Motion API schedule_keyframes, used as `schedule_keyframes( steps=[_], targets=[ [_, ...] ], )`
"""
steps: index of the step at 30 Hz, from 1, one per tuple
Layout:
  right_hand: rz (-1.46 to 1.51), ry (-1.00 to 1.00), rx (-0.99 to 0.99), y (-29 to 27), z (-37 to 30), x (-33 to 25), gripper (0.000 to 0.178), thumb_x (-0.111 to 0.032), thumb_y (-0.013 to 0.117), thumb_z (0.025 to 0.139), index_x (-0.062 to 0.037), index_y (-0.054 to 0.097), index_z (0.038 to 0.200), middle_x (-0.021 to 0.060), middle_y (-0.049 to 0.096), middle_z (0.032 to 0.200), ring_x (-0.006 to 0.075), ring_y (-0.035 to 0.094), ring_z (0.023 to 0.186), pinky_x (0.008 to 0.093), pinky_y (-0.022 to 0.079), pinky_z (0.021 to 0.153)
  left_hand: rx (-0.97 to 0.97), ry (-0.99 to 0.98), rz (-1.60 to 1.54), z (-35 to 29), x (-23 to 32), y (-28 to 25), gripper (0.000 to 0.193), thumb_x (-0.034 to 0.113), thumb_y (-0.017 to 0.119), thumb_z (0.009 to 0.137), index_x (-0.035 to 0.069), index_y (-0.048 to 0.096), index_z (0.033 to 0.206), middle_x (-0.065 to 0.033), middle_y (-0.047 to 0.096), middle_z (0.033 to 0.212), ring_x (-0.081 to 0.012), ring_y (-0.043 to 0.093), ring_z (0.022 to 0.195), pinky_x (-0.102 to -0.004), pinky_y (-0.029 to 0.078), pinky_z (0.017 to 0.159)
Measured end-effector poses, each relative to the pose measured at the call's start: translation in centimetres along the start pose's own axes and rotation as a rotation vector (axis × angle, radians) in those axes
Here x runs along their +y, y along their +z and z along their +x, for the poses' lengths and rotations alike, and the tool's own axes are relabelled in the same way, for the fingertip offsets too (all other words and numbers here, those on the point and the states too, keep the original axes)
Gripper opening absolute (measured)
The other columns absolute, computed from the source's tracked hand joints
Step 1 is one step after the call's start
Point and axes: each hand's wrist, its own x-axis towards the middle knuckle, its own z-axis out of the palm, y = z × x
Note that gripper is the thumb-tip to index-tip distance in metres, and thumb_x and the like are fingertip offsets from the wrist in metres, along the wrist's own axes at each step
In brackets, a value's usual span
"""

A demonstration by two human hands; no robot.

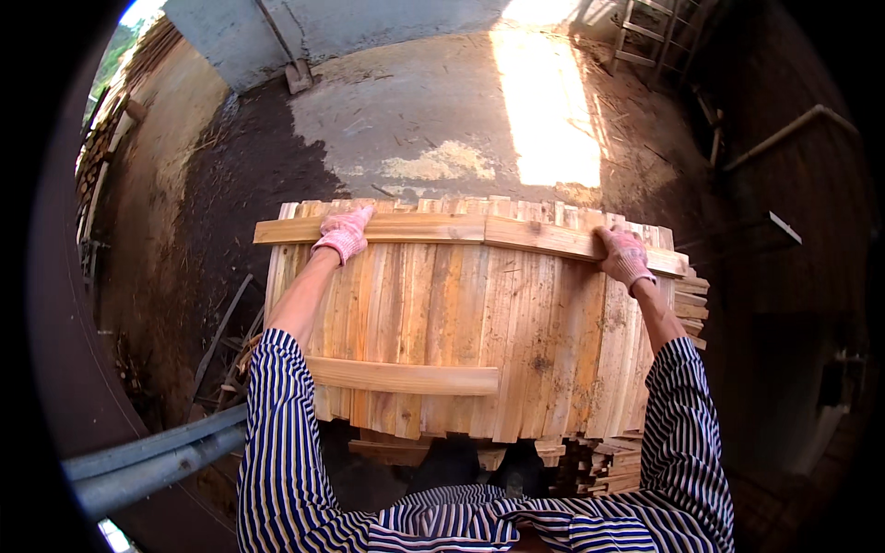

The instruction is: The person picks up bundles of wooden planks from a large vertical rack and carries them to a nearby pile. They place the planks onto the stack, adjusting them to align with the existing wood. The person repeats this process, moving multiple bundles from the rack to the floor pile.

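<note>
My left hand (344,234), in a pink-and-white knit glove, is closed over a pale wooden slat (424,228) along the far edge of a stack. A second slat (544,239) meets it end to end near the middle and slants slightly toward me on the right. My right hand (626,256), in a matching glove, grips this one near its right end. Both slats lie across a layer of side-by-side wooden strips (442,304) with uneven ends. Nearer to me, a shorter slat (406,376) rests crosswise on the left half, untouched. The undersides of my fingers are hidden.
More stacked strips (613,465) show below the near edge. Metal pipes (157,461) run in from the lower left, beside scrap wood (226,369). A shovel-like tool (297,74) leans on the far wall. A ladder (645,32) stands far right, and a metal frame (784,138) nearer.
</note>
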Motion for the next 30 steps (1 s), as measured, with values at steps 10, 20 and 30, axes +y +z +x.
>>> schedule_keyframes(
  steps=[10,20,30],
  targets=[
    [-0.007,0.066,0.048,-1.0,0.4,1.4,0.05,-0.009,0.069,0.084,-0.0241,0.065,0.131,0.013,0.066,0.13,0.0318,0.058,0.13,0.0535,0.037,0.111,0.01,0.019,-0.032,0.8,3.1,-0.1,0.072,0.012,0.073,0.081,0.024,0.049,0.147,-0.0117,0.059,0.144,-0.0332,0.056,0.136,-0.0461,0.051,0.107],
    [0.172,-0.192,0.236,4.0,-10.1,-11.8,0.092,-0.032,0.084,0.082,-0.0181,0.036,0.16,0.0206,0.042,0.158,0.039,0.05,0.136,0.0513,0.04,0.117,0.105,0.118,-0.38,-11.7,8.7,1.0,0.095,0.057,0.075,0.083,0.019,0.035,0.16,-0.0156,0.035,0.165,-0.0342,0.026,0.156,-0.0496,0.017,0.129],
    [0.324,-0.465,0.101,10.8,-22.9,-23.6,0.085,-0.003,0.079,0.068,-0.0268,0.056,0.146,0.0121,0.061,0.136,0.039,0.058,0.12,0.0471,0.052,0.101,-0.036,0.064,-0.185,-28.4,6.1,11.6,0.034,0.012,0.058,0.094,0.019,0.063,0.127,-0.006,0.068,0.13,-0.0238,0.055,0.132,-0.0428,0.03,0.122]
  ],
)
